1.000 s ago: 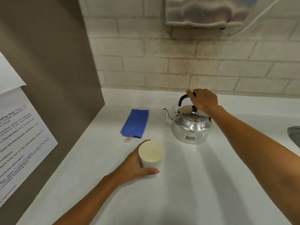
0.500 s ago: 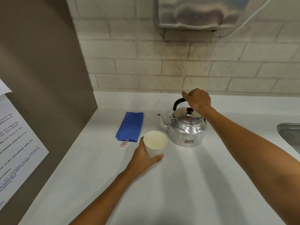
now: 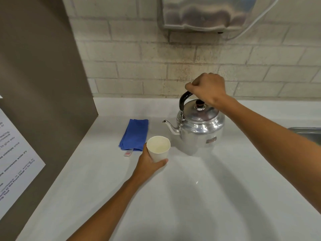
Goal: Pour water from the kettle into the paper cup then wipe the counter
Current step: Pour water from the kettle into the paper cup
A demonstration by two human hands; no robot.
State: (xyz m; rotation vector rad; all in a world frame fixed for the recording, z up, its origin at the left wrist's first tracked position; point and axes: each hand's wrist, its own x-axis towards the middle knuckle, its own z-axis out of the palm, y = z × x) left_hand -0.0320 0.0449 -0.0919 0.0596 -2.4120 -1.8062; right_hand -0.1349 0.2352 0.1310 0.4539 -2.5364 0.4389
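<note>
Steel kettle [image 3: 199, 126] hung by its black handle in clenched right hand [image 3: 207, 87]; spout toward paper cup [image 3: 159, 148], gripped by left hand [image 3: 149, 162], blue cloth [image 3: 134, 134] just beyond.

The white counter [image 3: 208, 197] runs back to the pale brick wall [image 3: 139, 58]. The shiny metal kettle [image 3: 199, 126] is toward the back, its spout pointing left. The right hand [image 3: 207, 88] is on top of the kettle's curved black handle [image 3: 184, 100]. The white paper cup [image 3: 159, 148] is in front of the spout and a bit left, in the left hand [image 3: 149, 164]. The folded blue cloth [image 3: 134, 134] lies flat just left of the cup. The metal sink [image 3: 307, 133] is far right. A tall brown panel [image 3: 43, 75] stands on the left.
</note>
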